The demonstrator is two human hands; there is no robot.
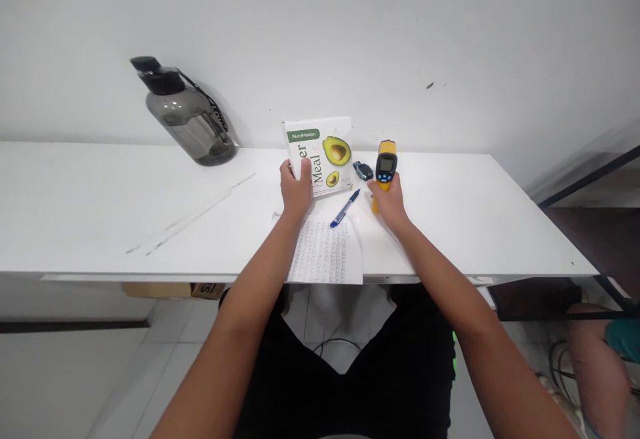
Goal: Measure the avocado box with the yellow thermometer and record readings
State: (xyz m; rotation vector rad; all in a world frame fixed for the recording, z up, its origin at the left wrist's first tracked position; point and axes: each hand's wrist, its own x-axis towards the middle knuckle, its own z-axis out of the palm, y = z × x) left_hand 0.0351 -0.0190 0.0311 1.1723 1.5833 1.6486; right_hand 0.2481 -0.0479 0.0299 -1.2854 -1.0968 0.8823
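My left hand [296, 189] grips the lower left edge of a white box [325, 129] printed with avocados and the words "NutriMotion" and "Meal". The box's front faces me. In my right hand [391, 200] is a yellow and black infrared thermometer [386, 159], its small screen and blue buttons turned my way. Between the two hands lies a blue pen [345, 209], slanting over the top of a printed sheet of paper [325, 259]. A small dark object in shiny wrapping [363, 171] rests beside the thermometer; its kind I cannot make out.
A grey translucent water bottle [193, 122] with a black lid stands at the back left of the white table [450, 225], near the wall. The paper overhangs the front edge. Another person's leg [597, 365] shows at lower right, and a cardboard box [165, 289] sits underneath.
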